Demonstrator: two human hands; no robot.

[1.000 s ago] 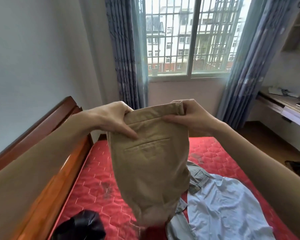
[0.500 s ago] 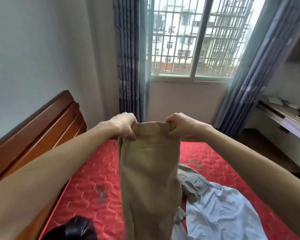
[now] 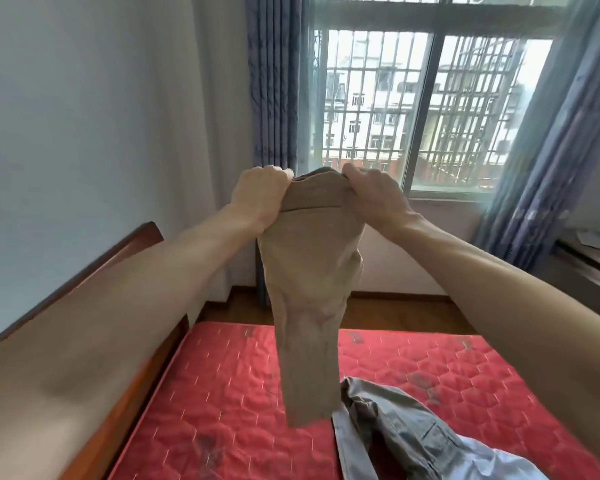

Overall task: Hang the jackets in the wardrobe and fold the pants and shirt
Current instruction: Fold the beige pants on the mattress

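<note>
From the head camera, both arms reach out and up over the bed, and the tan pants (image 3: 312, 296) hang from their waistband between the left hand (image 3: 257, 195) and the right hand (image 3: 374, 195), held high against the window (image 3: 426, 109). The legs drop as one narrow, creased column, the hem ending in the air above the red mattress (image 3: 222, 393) and just beside the grey shirt (image 3: 413, 434) that lies rumpled at the near right. The risk here, as I judge it, is in the fold to come: the legs look bunched and twisted rather than laid seam to seam, so lowering them as they are would likely press the wrinkles in and give a lopsided fold — and the hem hangs close enough to the shirt that it could land on it or drag it out of place. A loose pinch on one side would let the waistband tip and the cloth slide. As for the grip, the fingers of both hands are curled tight together over the top edge of the waistband, clamped on the fabric, knuckles toward the camera; the two hands sit near each other, with the band humped up between them. Only this view is given.
</note>
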